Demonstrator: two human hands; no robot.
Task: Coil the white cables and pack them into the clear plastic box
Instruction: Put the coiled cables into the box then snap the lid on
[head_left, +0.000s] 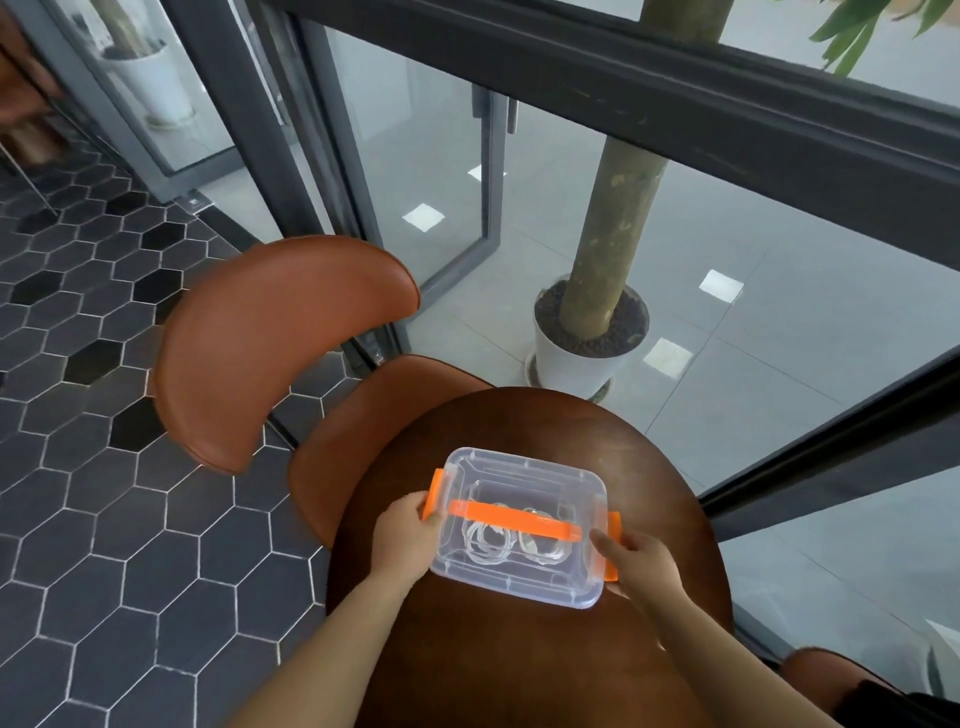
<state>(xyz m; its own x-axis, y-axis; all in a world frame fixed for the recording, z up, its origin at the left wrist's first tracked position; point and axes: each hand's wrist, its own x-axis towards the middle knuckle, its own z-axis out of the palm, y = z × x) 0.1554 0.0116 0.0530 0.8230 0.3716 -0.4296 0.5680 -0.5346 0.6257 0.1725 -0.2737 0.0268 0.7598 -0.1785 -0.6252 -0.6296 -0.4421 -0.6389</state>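
A clear plastic box (519, 525) sits on a round dark wooden table (519, 665) in the lower middle of the frame. Its see-through lid (524, 475) is on top, with an orange handle (514, 522) running across it from left to right. Through the lid, two coiled white cables (514, 543) lie side by side on the bottom of the box, in the nearer half.

The left hand (402, 540) grips the left end of the box, thumb and fingers closed around the orange clip (434, 493) there. The right hand (636, 564) holds the right end, fingers pressed against the orange latch (613, 545) on that side, thumb lying along the box edge. Both forearms reach in from the bottom of the frame.

Just beyond the table, towards the middle left, stands a brown leather chair (275, 343) with a curved backrest, on a floor of dark hexagon tiles (104, 519). At the upper right, behind a black-framed glass wall (675, 98), a thick tree trunk (623, 197) rises from a white pot (571, 364) on pale grey floor. A second potted plant (150, 83) shows in the upper left corner.
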